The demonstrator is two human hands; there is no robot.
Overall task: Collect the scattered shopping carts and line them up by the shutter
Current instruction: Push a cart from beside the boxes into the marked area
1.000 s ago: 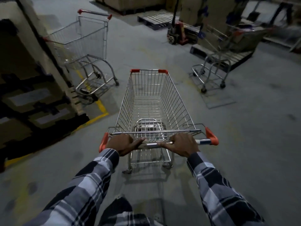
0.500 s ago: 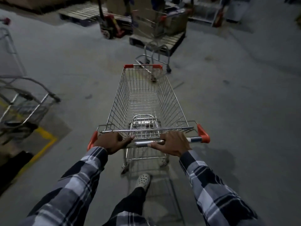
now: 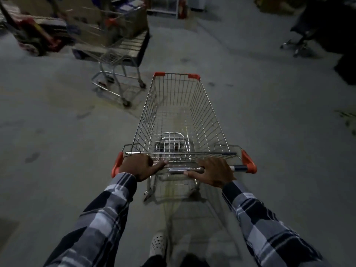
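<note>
Grey floor (image 3: 269, 116) open right | both hands grip cart (image 3: 179, 105) handle

At eleven o'clock a second cart (image 3: 115, 60) and the boxes (image 3: 92, 14) behind it are smeared by motion blur; a chair base (image 3: 300, 45) at two o'clock is cut off by darkness.

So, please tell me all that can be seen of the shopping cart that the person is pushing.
The shopping cart is a silver wire basket, empty, with orange corner caps at its front rim and orange ends on its handle bar. A child seat flap lies folded at the back of the basket. It stands upright on the grey concrete floor, pointing away from the person. The left hand and the right hand both grip the handle bar. Another cart stands apart, ahead to its left.
</note>
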